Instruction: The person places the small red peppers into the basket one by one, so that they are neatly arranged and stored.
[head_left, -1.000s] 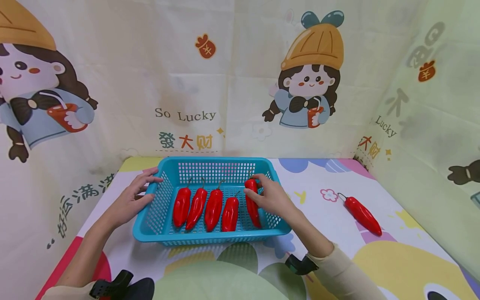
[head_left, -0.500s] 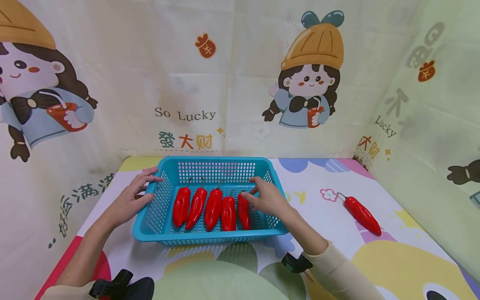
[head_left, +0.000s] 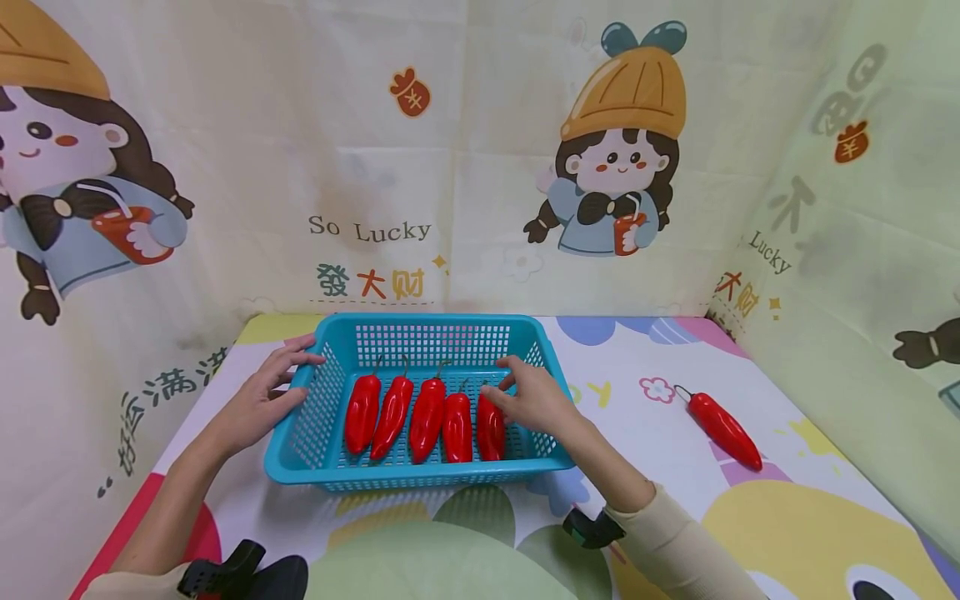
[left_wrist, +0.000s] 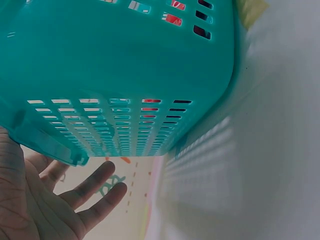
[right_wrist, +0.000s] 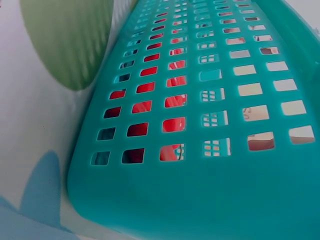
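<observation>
Several red chili peppers [head_left: 427, 421] lie side by side in a blue-green plastic basket [head_left: 420, 473], stems toward the far wall. My right hand [head_left: 536, 402] is over the basket's right part. Its thumb is at the top of the rightmost pepper [head_left: 491, 435], while the index finger stands apart from it. At the basket's left end, my left hand [head_left: 266, 392] rests against the rim with fingers extended. In the left wrist view, the left hand [left_wrist: 55, 205] has spread fingers outside the basket wall. The right wrist view shows only the basket's side [right_wrist: 190, 195], with red behind its holes.
One more red chili pepper [head_left: 725, 431] lies on the patterned tablecloth [head_left: 615, 450] to the right of the basket. A printed cloth wall [head_left: 480, 183] rises behind the table, and another [head_left: 862, 275] stands along the right side.
The right hand has moved the rightmost pepper left and set it down beside its neighbour, then loosened its grip. The left hand has stayed at the rim.
</observation>
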